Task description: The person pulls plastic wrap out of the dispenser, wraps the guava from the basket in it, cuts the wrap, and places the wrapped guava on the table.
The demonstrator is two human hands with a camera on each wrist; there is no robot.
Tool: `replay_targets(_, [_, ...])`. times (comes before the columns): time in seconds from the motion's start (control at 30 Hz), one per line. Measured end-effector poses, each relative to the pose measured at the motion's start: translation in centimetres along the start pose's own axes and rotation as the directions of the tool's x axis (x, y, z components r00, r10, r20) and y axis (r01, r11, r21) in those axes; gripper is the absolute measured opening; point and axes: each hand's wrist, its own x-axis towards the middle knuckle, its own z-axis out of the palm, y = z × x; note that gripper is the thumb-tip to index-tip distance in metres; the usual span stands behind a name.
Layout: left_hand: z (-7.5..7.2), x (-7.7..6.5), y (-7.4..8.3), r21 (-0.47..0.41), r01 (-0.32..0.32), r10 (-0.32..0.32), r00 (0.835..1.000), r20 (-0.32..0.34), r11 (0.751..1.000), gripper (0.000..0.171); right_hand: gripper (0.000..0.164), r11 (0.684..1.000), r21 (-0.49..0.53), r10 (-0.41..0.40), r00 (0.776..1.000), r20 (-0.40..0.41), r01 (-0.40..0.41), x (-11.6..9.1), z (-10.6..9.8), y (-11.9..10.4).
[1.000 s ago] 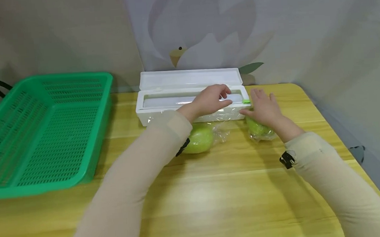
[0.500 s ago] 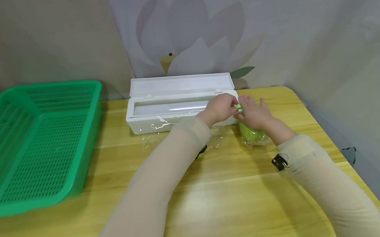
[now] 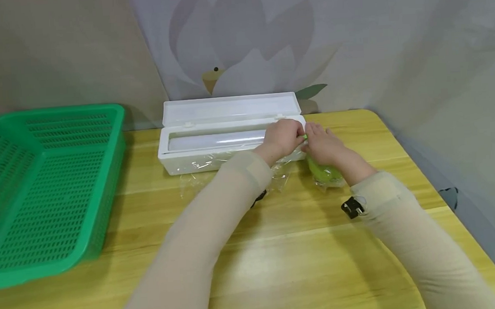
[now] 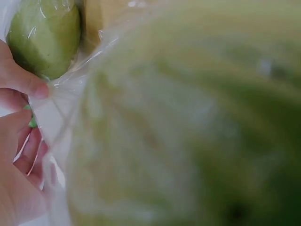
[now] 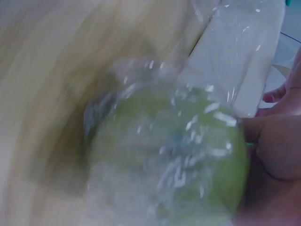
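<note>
A long white cling film box stands with its lid up and a roll of cling film inside. At its right end my left hand pinches the small green slider. Right beside it, my right hand lies with straight fingers against the box's end. Under the right palm is a green fruit wrapped in clear film. Another green fruit fills much of the left wrist view; in the head view my left forearm hides it. Clear film hangs over the box's front.
A green plastic basket stands on the left of the wooden table. Behind the box hangs a pale cloth with a flower print. The table's right edge runs past my right arm.
My left hand has moved right and down to the box's right end and taken hold of the green slider. My right hand stays beside it. The head view has shifted a little to the right.
</note>
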Motion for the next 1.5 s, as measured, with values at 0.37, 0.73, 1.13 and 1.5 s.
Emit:
replay_targets(0.37, [0.0, -0.5, -1.2, -0.052, 0.052, -0.054, 0.997, -0.049, 0.997, 0.019, 0.059, 0.994, 0.077, -0.067, 0.991, -0.114, 0.076, 1.2, 1.5, -0.9])
replay_targets(0.73, [-0.3, -0.6, -1.6, 0.014, 0.043, -0.043, 0.999, -0.012, 0.999, 0.018, 0.06, 1.0, 0.003, -0.029, 0.998, -0.047, 0.029, 1.3, 1.3, -0.7])
replay_targets(1.13, [-1.2, -1.5, -3.4, -0.013, 0.026, -0.026, 1.0, 0.0, 1.0, 0.019, 0.058, 0.996, -0.08, -0.035, 0.999, -0.024, 0.033, 1.3, 1.0, 0.2])
replay_targets(1.5, [-1.4, -1.9, -4.3, 0.008, 0.024, -0.024, 1.0, 0.005, 1.0, 0.019, 0.058, 0.995, -0.086, -0.054, 0.998, -0.009, 0.053, 1.5, 1.1, 0.4])
